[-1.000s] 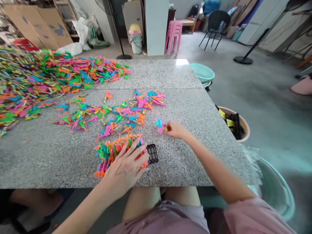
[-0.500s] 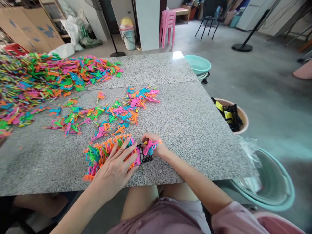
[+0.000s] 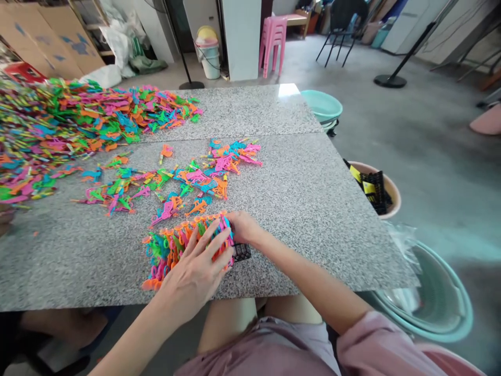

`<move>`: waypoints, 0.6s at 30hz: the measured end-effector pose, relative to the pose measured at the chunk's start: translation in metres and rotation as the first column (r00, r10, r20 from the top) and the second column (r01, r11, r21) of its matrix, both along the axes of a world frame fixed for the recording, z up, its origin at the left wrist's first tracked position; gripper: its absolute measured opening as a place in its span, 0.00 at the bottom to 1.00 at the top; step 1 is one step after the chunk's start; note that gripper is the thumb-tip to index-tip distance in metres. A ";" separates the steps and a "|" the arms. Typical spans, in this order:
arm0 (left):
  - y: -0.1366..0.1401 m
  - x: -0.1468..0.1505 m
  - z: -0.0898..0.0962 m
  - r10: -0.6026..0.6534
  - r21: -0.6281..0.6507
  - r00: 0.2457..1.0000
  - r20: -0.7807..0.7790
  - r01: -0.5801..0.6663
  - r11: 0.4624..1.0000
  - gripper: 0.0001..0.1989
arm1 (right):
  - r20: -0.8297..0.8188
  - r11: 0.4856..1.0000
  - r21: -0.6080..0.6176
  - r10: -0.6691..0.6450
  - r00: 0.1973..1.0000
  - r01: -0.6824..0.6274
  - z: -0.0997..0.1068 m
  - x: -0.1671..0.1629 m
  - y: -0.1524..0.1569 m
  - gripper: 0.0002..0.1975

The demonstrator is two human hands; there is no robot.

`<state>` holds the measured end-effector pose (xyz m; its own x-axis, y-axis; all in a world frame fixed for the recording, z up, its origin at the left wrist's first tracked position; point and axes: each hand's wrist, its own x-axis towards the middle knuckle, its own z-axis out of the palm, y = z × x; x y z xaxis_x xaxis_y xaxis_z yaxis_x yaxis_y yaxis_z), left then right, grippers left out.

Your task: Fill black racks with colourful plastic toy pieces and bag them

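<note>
A dense row of colourful plastic toy guns [image 3: 166, 253] stands upright in a black grid rack [image 3: 241, 253], whose bare end sticks out on the right. My left hand [image 3: 199, 266] lies over the row with its fingers stretched and spread, touching the toys. At the row's right end my right hand [image 3: 245, 228] is closed, its fingertips partly hidden behind pink and blue toy guns at that end. Loose toy guns [image 3: 199, 180] in pink, orange, green and blue lie on the speckled stone table [image 3: 297, 209] just beyond the rack.
A large heap of toy guns [image 3: 97, 115] covers the table's far left. Past the right edge stand a tub of black racks [image 3: 371, 188], a green basket [image 3: 446, 292] with clear plastic, and a turquoise basin [image 3: 323, 104]. Another person's hand [image 3: 5, 219] shows at the left edge.
My right hand has brought the pink and blue toy guns leftward against the row's end. The left hand stays on the row. Another person's hand has appeared at the left edge.
</note>
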<state>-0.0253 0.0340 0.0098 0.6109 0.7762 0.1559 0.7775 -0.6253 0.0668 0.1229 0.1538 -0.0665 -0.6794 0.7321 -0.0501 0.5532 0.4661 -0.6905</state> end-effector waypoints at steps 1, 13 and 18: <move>0.000 0.000 0.001 -0.023 -0.008 1.000 0.002 0.023 1.000 0.12 | 0.030 1.000 -0.014 -0.002 1.000 0.003 -0.001 -0.001 0.000 0.04; 0.003 -0.002 -0.003 -0.048 -0.088 0.999 -0.010 0.047 0.995 0.11 | 0.044 0.954 0.029 0.296 0.954 -0.297 -0.007 0.009 0.056 0.11; 0.003 -0.002 -0.002 -0.042 -0.106 0.999 -0.008 0.041 0.994 0.11 | 0.188 0.868 0.496 -0.070 0.980 -0.033 -0.002 -0.013 0.120 0.18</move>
